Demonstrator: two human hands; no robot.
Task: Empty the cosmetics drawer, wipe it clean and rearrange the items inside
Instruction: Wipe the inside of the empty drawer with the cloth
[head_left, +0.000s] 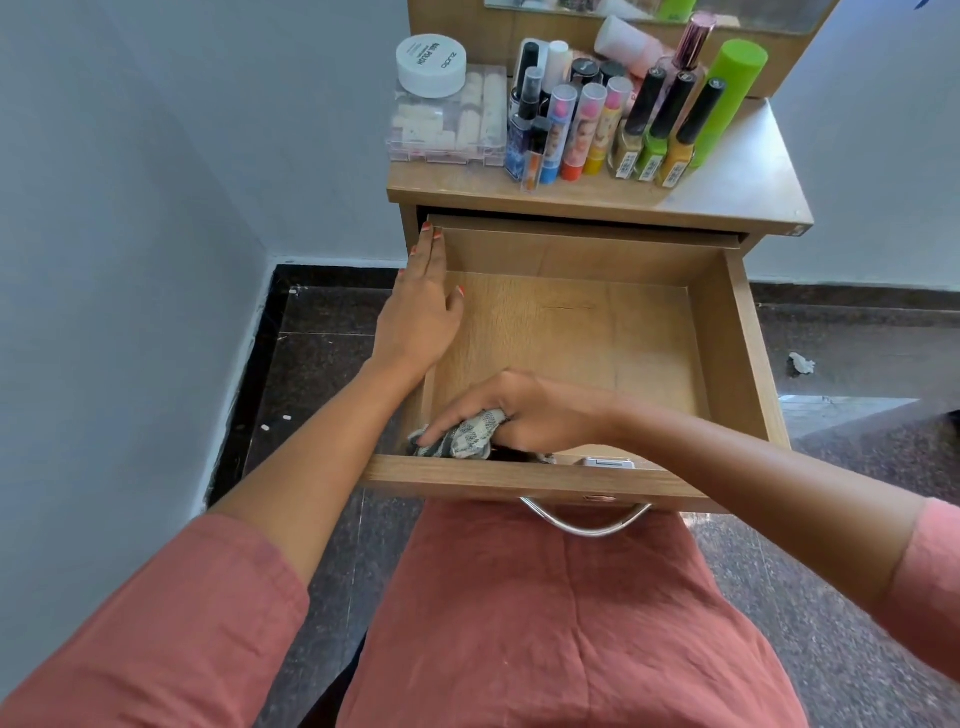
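**Drawer out, cloth in near-left corner, cosmetics up on top**

Dark speckled stone floor (322, 364) and pale wall (130, 208) around the furniture. Terracotta-coloured garment (545, 623) filling the lower view.

Light wooden drawer (748, 353): drawn well out toward the person, bare wood bottom showing across middle and back. Curved silver metal handle (587, 522) on its front. Small white latch piece (608, 462) just inside the front wall.

Wooden dresser top (727, 192): carrying the cosmetics, grouped at left and middle, above and behind the drawer.

Left hand (421, 306): laid flat along the drawer's left wall, fingers straight and together, thumb spread inward, gripping nothing.

Right hand (524, 415): down in the drawer's near-left corner, fingers curled round a grey-and-white checked cloth (467, 436), index finger stretched over it. Cloth bunched, lower part hidden behind the front wall.

Clear plastic compartment box (447, 124): at the top's left edge, cream-coloured pieces in its cells, kind not clear.

Tall lime-green cylinder (727, 93): right end of the group.

Round white jar (431, 65): on the box lid. "NAIL POLISH" printed on top, beside a brand word looking like "ZUDIO"; smaller line unreadable.

Three nail-polish bottles with long black caps (660, 130): olive, green, mustard. Barcode stickers low on each, digits too small.

Three stick tubes with clear caps (584, 132): face picture on each; bases blue, red, yellow.

Small blue spray bottle with black top (522, 130): just left of the sticks.

Small white scrap (801, 362): on the floor, right of the drawer.
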